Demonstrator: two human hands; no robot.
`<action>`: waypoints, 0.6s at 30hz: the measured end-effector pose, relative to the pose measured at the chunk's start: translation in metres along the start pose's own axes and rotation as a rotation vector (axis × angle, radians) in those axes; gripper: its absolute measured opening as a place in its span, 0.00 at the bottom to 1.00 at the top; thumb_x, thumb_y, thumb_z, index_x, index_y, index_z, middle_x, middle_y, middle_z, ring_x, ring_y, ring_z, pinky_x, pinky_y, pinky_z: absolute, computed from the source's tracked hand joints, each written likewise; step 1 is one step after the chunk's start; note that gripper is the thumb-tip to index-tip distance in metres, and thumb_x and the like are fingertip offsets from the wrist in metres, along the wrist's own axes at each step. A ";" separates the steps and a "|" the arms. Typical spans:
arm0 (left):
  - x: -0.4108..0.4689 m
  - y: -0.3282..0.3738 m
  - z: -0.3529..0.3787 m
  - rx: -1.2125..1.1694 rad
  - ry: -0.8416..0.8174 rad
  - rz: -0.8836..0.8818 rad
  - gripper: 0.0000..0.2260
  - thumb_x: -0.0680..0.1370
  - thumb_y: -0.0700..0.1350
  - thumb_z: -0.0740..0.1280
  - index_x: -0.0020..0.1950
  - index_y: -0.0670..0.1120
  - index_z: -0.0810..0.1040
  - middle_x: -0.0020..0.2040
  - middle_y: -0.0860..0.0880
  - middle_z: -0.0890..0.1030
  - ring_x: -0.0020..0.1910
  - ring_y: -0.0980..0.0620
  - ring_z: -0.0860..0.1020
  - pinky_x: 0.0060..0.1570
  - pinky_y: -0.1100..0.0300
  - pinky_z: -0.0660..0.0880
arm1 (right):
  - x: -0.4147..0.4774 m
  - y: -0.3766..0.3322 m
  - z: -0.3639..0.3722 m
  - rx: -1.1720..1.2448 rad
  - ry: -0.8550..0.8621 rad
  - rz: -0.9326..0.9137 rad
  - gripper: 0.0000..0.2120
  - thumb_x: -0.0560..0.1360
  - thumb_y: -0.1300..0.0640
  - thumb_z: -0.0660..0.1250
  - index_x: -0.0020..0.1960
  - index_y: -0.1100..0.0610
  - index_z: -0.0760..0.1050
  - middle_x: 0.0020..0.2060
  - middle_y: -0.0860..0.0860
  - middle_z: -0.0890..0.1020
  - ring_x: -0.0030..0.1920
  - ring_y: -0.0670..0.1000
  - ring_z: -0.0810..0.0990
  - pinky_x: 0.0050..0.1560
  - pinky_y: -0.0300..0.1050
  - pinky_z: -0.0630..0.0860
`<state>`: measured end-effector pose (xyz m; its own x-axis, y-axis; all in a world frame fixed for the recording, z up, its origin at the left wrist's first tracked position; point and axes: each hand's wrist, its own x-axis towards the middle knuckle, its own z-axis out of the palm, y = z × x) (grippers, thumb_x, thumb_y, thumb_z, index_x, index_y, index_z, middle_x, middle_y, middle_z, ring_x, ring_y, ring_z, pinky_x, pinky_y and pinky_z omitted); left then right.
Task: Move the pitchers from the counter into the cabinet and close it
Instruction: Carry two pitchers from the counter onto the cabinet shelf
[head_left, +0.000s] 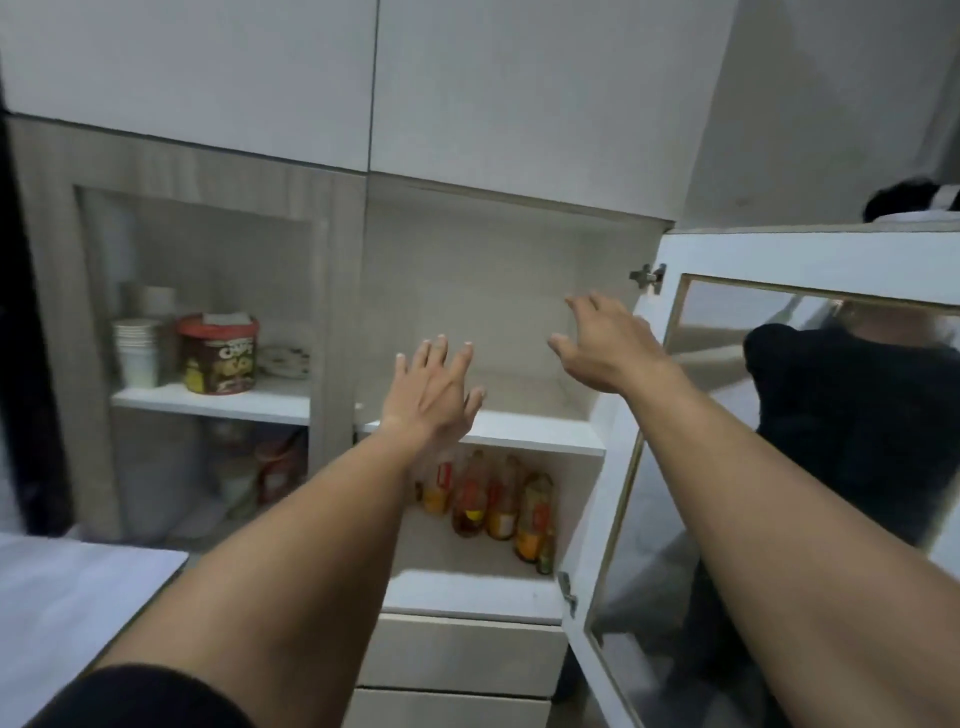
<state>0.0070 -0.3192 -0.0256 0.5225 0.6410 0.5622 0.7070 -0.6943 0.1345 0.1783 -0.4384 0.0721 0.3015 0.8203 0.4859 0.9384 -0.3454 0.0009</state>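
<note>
Reaching over the upper shelf (519, 434) edge — left hand (431, 395) and right hand (602, 340) spread, empty — door (613, 519) swung wide

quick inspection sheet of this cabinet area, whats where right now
surface: upper shelf of the open cabinet bare; counter at lower left.
job's things: no pitchers seen; glass door swung open at right.
clutter: bottles on the lower shelf; paper cups and a snack tub behind the left door.
hands: left hand and right hand open, empty, raised before the upper shelf.
cables: nothing seen.
surroundings: drawers below.
</note>
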 end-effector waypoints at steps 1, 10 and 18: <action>-0.002 -0.020 -0.001 0.018 -0.010 -0.032 0.30 0.81 0.59 0.54 0.80 0.49 0.53 0.80 0.40 0.55 0.79 0.39 0.53 0.75 0.38 0.52 | 0.009 -0.016 0.010 0.022 -0.014 -0.019 0.32 0.81 0.43 0.58 0.80 0.55 0.57 0.79 0.58 0.62 0.78 0.60 0.60 0.75 0.61 0.62; -0.055 -0.220 -0.008 0.160 -0.084 -0.341 0.30 0.81 0.60 0.52 0.81 0.51 0.52 0.81 0.41 0.53 0.80 0.41 0.50 0.75 0.37 0.49 | 0.078 -0.206 0.107 0.224 -0.121 -0.236 0.33 0.79 0.41 0.59 0.80 0.54 0.58 0.76 0.57 0.67 0.75 0.60 0.65 0.73 0.60 0.65; -0.113 -0.369 -0.034 0.256 -0.085 -0.578 0.29 0.81 0.59 0.52 0.80 0.51 0.52 0.81 0.42 0.53 0.79 0.41 0.50 0.75 0.38 0.50 | 0.114 -0.387 0.171 0.397 -0.210 -0.431 0.31 0.78 0.42 0.60 0.78 0.53 0.61 0.74 0.58 0.69 0.73 0.62 0.68 0.71 0.61 0.67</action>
<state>-0.3288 -0.1466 -0.1106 0.0508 0.9199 0.3888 0.9723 -0.1345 0.1913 -0.1214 -0.1335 -0.0227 -0.1300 0.9344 0.3318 0.9621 0.1997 -0.1857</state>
